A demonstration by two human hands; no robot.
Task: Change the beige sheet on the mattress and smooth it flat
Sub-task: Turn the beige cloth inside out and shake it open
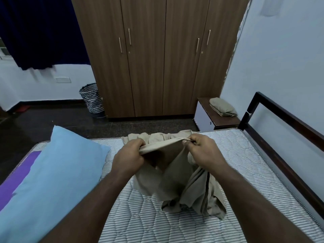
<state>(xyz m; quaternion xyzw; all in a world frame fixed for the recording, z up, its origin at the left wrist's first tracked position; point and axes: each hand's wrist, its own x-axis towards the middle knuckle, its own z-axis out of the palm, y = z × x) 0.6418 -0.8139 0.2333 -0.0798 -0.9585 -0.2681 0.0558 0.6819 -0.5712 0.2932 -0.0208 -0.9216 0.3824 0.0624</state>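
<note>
Two bare forearms reach in from the bottom of the frame, over the striped mattress [228, 155]. At the centre, the left hand [130, 153] has its fingers curled around one end of a hem of the beige sheet [175, 178], and the right hand [204, 149] pinches the other end of the same hem between thumb and curled fingers. The hem is stretched between the two hands and raised off the bed. Below them the rest of the sheet hangs in bunched folds whose lower ends rest on the mattress at centre right, and more of it lies gathered just beyond the hands at the mattress's far edge.

A light blue pillow [57, 178] lies on the left side of the mattress, over a purple cloth [15, 178] at the left edge. A dark bed frame [284, 148] runs along the right side against the pale wall. Beyond the bed, at right of centre, a second folded beige cloth [222, 106] sits on a small bedside table [226, 120]. A brown wooden wardrobe [157, 58] fills the upper centre, with a zigzag-patterned basket [92, 99] on the floor to its left and a dark curtain [38, 30] at upper left.
</note>
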